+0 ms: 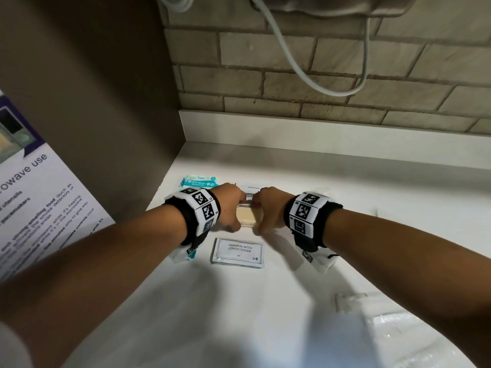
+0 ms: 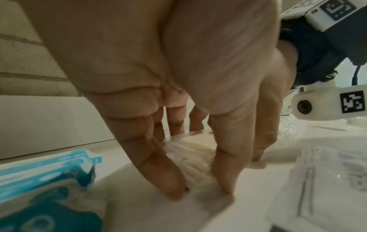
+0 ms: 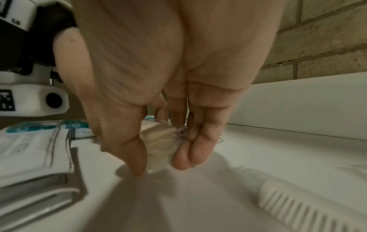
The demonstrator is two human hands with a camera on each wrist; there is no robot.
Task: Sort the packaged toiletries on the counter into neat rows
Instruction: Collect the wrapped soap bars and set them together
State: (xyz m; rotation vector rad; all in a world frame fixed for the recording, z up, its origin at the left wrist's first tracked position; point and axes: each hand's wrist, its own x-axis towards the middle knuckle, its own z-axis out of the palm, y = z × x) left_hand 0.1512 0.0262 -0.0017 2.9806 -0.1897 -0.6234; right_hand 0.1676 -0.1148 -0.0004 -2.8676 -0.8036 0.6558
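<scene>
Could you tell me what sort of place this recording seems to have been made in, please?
Probably a hotel or guest-room counter: a shampoo sachet and a toothpaste packet lie on the white counter, beside a microwave-use notice.
</scene>
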